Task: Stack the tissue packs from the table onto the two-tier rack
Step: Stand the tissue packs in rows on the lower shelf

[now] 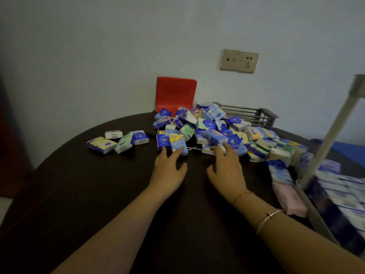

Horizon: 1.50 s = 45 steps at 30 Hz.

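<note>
A heap of small tissue packs (213, 125), mostly blue, white and pastel, lies at the far side of the dark table (98, 194). My left hand (169, 167) reaches out with straight fingers, its fingertips touching an upright pack (177, 144) at the heap's near edge. My right hand (227, 167), fingers spread and relaxed, touches the low packs (213, 149) at the front of the heap. The two-tier rack (333, 135) stands at the right edge, its lower tier holding rows of stacked packs (347, 196).
Three loose packs (102, 144) and a white one (113, 134) lie left of the heap. A red stand (175, 93) leans at the wall. A grey wire basket (250, 114) sits behind the heap. Pink packs (290, 198) lie beside the rack. Wall sockets (239, 60) are above.
</note>
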Available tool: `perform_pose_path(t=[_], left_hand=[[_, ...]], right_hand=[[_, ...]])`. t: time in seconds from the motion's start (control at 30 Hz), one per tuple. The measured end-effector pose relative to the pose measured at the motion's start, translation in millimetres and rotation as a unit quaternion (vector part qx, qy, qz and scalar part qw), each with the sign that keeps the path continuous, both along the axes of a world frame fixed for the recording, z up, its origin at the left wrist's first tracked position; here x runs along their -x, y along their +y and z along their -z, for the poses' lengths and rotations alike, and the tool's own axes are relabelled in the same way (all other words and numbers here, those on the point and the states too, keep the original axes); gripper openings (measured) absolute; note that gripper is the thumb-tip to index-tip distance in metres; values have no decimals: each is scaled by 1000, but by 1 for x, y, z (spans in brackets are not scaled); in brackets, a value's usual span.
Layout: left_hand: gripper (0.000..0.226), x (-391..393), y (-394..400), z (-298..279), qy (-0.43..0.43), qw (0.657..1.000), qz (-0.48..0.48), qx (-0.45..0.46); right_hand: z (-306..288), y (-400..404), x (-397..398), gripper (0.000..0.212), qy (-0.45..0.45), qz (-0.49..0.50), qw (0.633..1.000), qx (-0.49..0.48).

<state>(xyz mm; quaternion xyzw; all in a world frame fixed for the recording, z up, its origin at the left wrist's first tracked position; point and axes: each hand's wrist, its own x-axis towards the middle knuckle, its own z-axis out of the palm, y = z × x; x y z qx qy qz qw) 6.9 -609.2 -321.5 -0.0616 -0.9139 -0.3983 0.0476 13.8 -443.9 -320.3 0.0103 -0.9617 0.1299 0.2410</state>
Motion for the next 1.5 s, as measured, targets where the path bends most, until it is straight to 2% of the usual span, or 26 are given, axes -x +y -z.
perform_pose_path(t=[0.13,0.3,0.37,0.5,0.6,0.73,0.8,0.87,0.97,1.07,1.13,1.23,1.3,1.4,1.5], left_hand=[[50,39,17,5,-23,997,-63,27],[38,50,11,8,1,998,-61,14],[31,49,9,9,10,998,-55,-22],[14,47,6,10,41,983,-63,-168],[5,38,1,9,63,969,-105,-216],[24,19,-1,7,61,955,-144,-251],[30,7,-1,1,48,949,-141,-278],[41,-10,1,-6,13,929,-122,-350],[54,-46,12,-11,-50,898,-62,-432],[38,-92,28,-15,-90,873,35,-477],[29,-124,36,-22,-117,842,87,-519],[33,-166,44,-34,-155,799,148,-562],[40,-190,52,-43,-180,799,193,-540],[49,-216,69,-53,-201,809,246,-494],[52,-233,87,-62,-190,821,256,-474]], right_hand=[[2,9,44,68,28,8,999,22],[5,23,82,73,13,27,999,-14],[5,27,88,74,3,44,999,-22],[3,29,89,76,12,60,996,-66],[-2,31,84,73,3,53,998,-18],[-8,33,61,60,27,28,996,78],[-14,31,40,57,48,-5,985,164],[-24,28,9,54,74,-52,964,249],[-41,27,-45,52,58,-77,950,298],[-54,32,-106,48,25,-98,940,325],[-62,39,-146,45,19,-109,930,352],[-71,53,-200,45,22,-129,901,413],[-72,64,-227,45,14,-144,883,446],[-70,80,-259,43,-1,-138,879,457],[-77,101,-282,41,-20,-115,884,453]])
